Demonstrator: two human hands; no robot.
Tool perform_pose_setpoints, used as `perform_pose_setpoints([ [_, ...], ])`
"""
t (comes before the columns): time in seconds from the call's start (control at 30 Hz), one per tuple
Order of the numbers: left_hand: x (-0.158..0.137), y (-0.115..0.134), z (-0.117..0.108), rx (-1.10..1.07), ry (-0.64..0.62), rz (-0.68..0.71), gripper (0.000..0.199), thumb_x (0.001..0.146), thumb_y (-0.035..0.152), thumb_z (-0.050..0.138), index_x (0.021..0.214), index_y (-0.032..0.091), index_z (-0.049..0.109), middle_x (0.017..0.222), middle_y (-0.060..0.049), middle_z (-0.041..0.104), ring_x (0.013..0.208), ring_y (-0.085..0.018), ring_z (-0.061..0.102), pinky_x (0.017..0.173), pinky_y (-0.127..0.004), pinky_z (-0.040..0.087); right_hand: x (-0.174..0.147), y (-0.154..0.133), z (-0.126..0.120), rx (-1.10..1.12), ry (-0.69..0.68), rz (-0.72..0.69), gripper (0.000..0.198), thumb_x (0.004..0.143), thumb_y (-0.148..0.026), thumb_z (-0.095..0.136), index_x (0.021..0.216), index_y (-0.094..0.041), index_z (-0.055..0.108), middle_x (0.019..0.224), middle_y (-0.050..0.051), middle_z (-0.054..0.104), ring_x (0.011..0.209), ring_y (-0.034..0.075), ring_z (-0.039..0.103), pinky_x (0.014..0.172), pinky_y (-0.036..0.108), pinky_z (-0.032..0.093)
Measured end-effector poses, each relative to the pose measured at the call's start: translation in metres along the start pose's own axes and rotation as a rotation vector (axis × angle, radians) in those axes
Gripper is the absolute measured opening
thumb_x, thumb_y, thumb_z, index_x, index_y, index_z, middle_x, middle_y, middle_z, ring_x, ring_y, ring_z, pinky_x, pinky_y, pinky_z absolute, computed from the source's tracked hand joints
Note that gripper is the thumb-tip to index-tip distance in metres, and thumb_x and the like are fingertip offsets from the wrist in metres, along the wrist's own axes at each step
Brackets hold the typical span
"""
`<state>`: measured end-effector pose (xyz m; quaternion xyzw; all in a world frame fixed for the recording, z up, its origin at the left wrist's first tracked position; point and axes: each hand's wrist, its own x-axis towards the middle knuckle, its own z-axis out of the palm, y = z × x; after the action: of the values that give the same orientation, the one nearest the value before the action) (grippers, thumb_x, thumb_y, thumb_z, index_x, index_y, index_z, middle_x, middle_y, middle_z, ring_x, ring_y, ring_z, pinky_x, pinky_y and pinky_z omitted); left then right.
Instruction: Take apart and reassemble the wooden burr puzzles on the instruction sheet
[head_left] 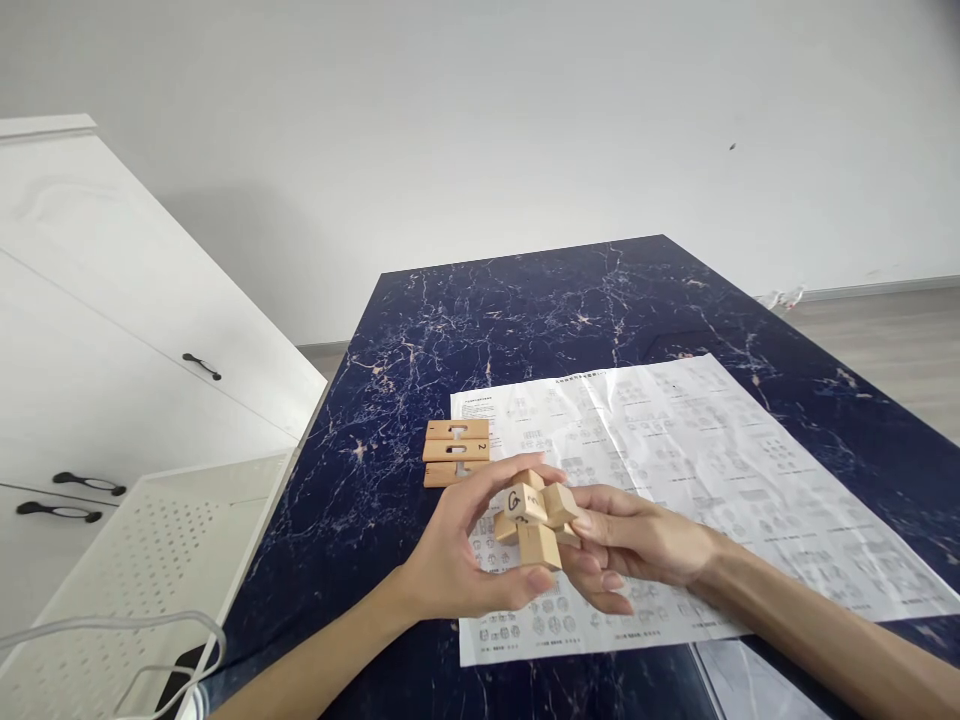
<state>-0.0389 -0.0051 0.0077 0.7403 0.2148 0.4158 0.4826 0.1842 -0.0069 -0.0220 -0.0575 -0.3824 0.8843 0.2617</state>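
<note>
A wooden burr puzzle [538, 545] of interlocked pale sticks, with handwritten marks on some ends, is held up above a printed sheet. My left hand [465, 550] grips it from the left, thumb below and fingers over the top. From the right, my right hand [630, 535] pinches it with the thumb and fingers, some of them hidden behind the wood. Left of the puzzle, three notched wooden pieces [456, 450] lie side by side at the sheet's left edge; one bears a 2.
The creased white sheet [675, 420] carries rows of small puzzle drawings. It lies on a dark blue marbled table [495, 310]. White cabinets [135, 300] with black handles stand at the left, near a perforated white panel [142, 560] and a pale cable [112, 622].
</note>
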Motion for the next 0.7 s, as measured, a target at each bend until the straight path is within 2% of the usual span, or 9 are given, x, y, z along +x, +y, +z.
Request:
perform_pose_setpoints([
  [0.17, 0.003, 0.001, -0.002, -0.015, -0.01, -0.086, 0.067, 0.087, 0.04, 0.084, 0.145, 0.023, 0.057, 0.136, -0.014, 0.071, 0.127, -0.035, 0.068, 0.11, -0.048, 0.053, 0.0, -0.002, 0.001, -0.031, 0.048, -0.029, 0.032, 0.108, -0.045, 0.059, 0.091, -0.017, 0.058, 0.072, -0.005, 0.043, 0.053, 0.007, 0.039, 0.049, 0.02, 0.043],
  [0.3, 0.004, 0.002, -0.006, 0.009, -0.053, -0.052, 0.072, 0.085, 0.035, 0.087, 0.148, 0.028, 0.055, 0.139, -0.011, 0.071, 0.129, -0.033, 0.067, 0.114, -0.048, 0.051, -0.003, -0.003, -0.001, -0.1, 0.061, 0.006, 0.033, 0.107, -0.049, 0.062, 0.106, -0.016, 0.063, 0.067, -0.008, 0.038, 0.048, 0.006, 0.033, 0.046, 0.019, 0.04],
  [0.37, 0.003, 0.001, -0.008, -0.002, -0.072, -0.063, 0.076, 0.084, 0.036, 0.088, 0.151, 0.03, 0.053, 0.141, -0.01, 0.069, 0.131, -0.033, 0.066, 0.115, -0.049, 0.049, -0.003, -0.002, -0.001, -0.131, 0.054, -0.002, 0.035, 0.106, -0.05, 0.062, 0.106, -0.015, 0.064, 0.066, -0.009, 0.037, 0.047, 0.006, 0.031, 0.044, 0.019, 0.039],
  [0.47, -0.001, -0.001, -0.009, -0.042, -0.07, -0.194, 0.071, 0.089, 0.043, 0.083, 0.151, 0.026, 0.054, 0.144, -0.013, 0.067, 0.136, -0.036, 0.062, 0.117, -0.053, 0.046, -0.001, -0.002, 0.0, -0.146, 0.09, -0.022, 0.035, 0.109, -0.05, 0.058, 0.099, -0.016, 0.063, 0.066, -0.008, 0.039, 0.047, 0.006, 0.034, 0.045, 0.019, 0.041],
  [0.6, 0.0, -0.004, -0.007, -0.257, -0.017, -0.395, 0.053, 0.099, 0.056, 0.067, 0.136, 0.019, 0.066, 0.135, -0.015, 0.071, 0.13, -0.036, 0.065, 0.115, -0.053, 0.046, 0.002, -0.006, 0.005, -0.221, 0.148, -0.083, 0.042, 0.112, -0.054, 0.047, 0.097, -0.017, 0.061, 0.065, -0.006, 0.048, 0.046, 0.007, 0.039, 0.046, 0.02, 0.045],
  [0.7, 0.007, -0.005, -0.005, -0.543, 0.079, -0.45, 0.055, 0.103, 0.063, 0.054, 0.127, 0.017, 0.072, 0.128, -0.015, 0.074, 0.123, -0.034, 0.068, 0.112, -0.049, 0.048, -0.002, -0.011, 0.006, -0.399, 0.227, -0.163, 0.043, 0.112, -0.052, 0.046, 0.09, -0.017, 0.06, 0.062, -0.005, 0.053, 0.042, 0.007, 0.041, 0.043, 0.021, 0.045],
])
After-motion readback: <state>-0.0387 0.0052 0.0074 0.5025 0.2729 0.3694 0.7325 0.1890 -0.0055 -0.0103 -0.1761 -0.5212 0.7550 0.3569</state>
